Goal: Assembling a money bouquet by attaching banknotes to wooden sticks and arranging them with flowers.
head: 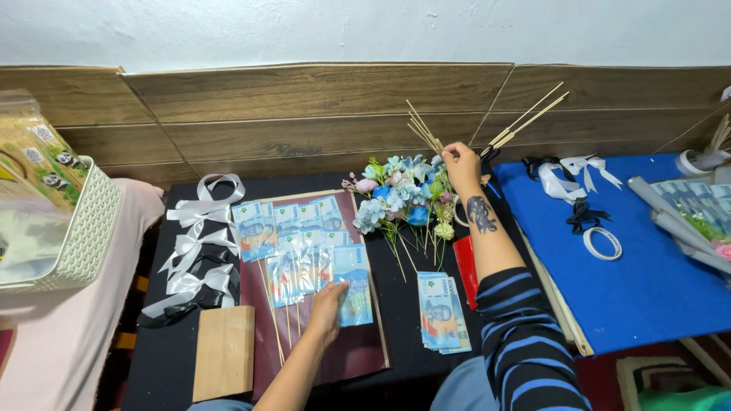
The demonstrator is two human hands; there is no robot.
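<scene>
I see a white wall (365,30) above brown wood-look panels (320,99), a black table (164,358), a blue board (647,289) right, pink cloth (46,358) left.

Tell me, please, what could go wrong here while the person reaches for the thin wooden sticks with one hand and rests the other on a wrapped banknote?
1. The right hand reaches over the artificial flowers for the wooden sticks; the forearm might knock the flowers askew.
2. The left hand rests on a wrapped banknote; a slip could disturb the fan of notes on sticks.
</scene>
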